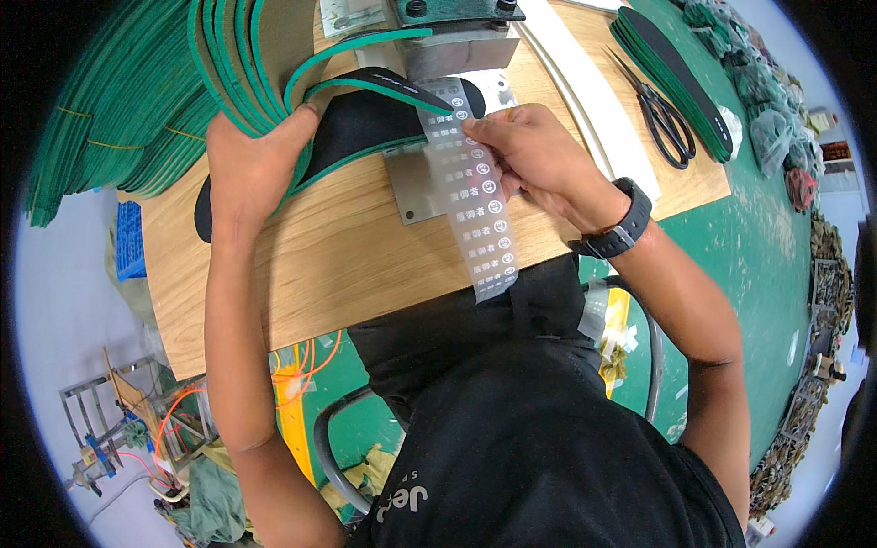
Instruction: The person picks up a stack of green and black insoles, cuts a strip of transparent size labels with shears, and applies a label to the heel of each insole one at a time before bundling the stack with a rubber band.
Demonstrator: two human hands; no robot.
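Observation:
My left hand (251, 169) is wrapped round the near end of a bunch of green-edged insoles (239, 68), its thumb pressed against them. Beside it, a black insole with a green edge (361, 128) lies toward the metal press (457, 53), and another bends over it. With thumb and fingers, my right hand (534, 151) pinches the edge of a clear strip of printed transfer labels (482, 205). That strip runs from the press, over the black insole's tip, down past the table's front edge. A flat metal plate (409, 190) shows partly under it.
A large pile of green insoles (114, 114) rises at the left. Long white strips (585, 96) lie right of the press. Black-handled scissors (665, 128) rest beside a stack of black and green insoles (681, 78). The wooden table (338, 265) ends close to my lap.

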